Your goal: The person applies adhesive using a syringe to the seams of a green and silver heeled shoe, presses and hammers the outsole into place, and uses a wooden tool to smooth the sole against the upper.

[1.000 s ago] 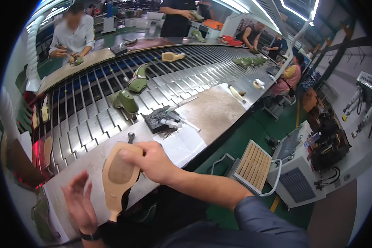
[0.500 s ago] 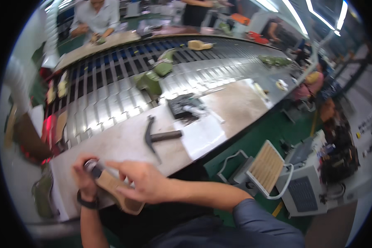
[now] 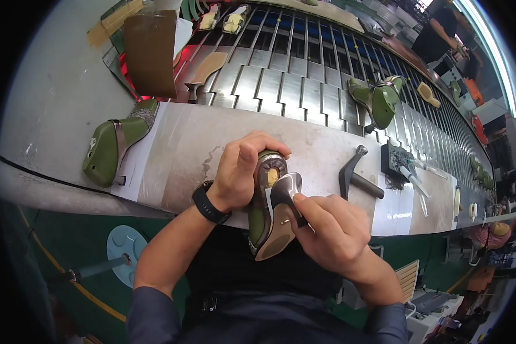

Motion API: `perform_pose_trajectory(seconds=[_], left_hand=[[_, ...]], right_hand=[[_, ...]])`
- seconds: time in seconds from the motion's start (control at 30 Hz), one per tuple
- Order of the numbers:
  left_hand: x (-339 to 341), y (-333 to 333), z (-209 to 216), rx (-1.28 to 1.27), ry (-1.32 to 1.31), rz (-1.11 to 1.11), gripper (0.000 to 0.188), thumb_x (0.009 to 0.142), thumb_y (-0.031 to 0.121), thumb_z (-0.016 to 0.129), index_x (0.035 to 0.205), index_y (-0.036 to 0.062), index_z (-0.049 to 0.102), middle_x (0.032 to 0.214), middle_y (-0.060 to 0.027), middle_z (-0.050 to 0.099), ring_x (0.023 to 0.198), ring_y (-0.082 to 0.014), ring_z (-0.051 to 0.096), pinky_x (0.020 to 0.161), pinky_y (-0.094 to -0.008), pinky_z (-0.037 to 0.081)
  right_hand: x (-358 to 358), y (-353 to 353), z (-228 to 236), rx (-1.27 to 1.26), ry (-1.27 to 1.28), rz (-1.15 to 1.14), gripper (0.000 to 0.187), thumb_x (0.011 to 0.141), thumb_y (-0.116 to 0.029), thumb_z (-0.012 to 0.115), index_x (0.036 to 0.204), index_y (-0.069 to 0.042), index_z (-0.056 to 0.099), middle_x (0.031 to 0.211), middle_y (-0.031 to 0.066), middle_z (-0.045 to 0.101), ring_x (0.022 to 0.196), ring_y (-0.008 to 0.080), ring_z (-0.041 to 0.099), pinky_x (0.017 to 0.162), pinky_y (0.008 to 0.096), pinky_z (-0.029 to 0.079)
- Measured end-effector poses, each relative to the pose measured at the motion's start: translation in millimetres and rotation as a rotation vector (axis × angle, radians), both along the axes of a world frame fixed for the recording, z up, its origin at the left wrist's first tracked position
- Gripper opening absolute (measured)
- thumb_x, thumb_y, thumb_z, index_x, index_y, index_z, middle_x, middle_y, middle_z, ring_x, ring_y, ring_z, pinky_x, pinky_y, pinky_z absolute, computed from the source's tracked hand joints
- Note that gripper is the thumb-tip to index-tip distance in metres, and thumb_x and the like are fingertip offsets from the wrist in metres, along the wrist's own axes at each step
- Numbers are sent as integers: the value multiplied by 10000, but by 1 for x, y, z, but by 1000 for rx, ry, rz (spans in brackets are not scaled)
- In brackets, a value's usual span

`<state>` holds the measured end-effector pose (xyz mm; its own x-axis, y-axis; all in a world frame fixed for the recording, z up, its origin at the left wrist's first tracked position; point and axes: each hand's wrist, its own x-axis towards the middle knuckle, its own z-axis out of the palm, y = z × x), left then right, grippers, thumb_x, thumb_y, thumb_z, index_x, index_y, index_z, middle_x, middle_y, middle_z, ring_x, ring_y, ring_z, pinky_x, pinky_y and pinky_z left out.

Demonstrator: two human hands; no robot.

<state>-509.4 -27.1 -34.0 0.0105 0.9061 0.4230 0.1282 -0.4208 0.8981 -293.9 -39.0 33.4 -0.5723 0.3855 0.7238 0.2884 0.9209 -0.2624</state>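
My left hand [image 3: 238,175] is wrapped around a green shoe last [image 3: 259,222] with a dark shoe upper on it, its underside facing up. In my right hand [image 3: 339,230] is a tan shoe sole [image 3: 278,230] with a dark, glossy heel; the fingers grip it by the heel. The sole lies at a slant against the last's underside, covering part of it. A pale patch shows in the opening of the upper beside the heel. Both hands are at the near edge of the worktable [image 3: 183,129].
A hammer [image 3: 366,184] lies right of my hands, beside a dark block [image 3: 394,163] with brushes. Another green last with straps [image 3: 106,153] rests at left. Beyond the table, a slatted metal conveyor [image 3: 292,86] carries more lasts [image 3: 381,103] and a loose sole [image 3: 206,70].
The view has swung left. Earlier my left hand held the sole while my right touched it; now my left holds the green last and my right has the sole against it.
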Motion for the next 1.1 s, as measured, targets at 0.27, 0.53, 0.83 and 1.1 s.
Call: perform_pose_trajectory(seconds=[0.27,0.53,0.83,1.1], left_hand=[[-2,6,-2,23,87,-29,1087,1021,817,71,1021,-32,751,980,-131,709,955,-239,639,905,-369,497],[-4,8,-1,40,104,-21,1070,1017,827,93,992,-21,746,941,-129,708,914,-241,625,860,-365,483],[-8,6,0,56,112,-18,1013,1052,782,133,997,-26,743,945,-136,700,900,-242,629,846,-365,485],[-14,42,-1,-79,7,-136,532,1151,435,450,1075,-27,702,962,-36,678,776,-58,573,678,-226,454]], right_hand=[[-13,20,-12,81,-58,21,327,748,-3,784,1062,73,737,803,82,674,615,176,645,508,297,492],[-17,26,-20,110,-35,23,359,725,-15,767,1069,83,735,812,86,688,642,183,675,543,301,526],[-24,26,-21,90,-49,11,345,743,-15,769,1073,81,735,805,82,686,641,186,674,546,309,529],[-36,63,-24,76,-46,-35,361,716,74,731,1074,31,730,832,96,695,667,239,684,582,355,558]])
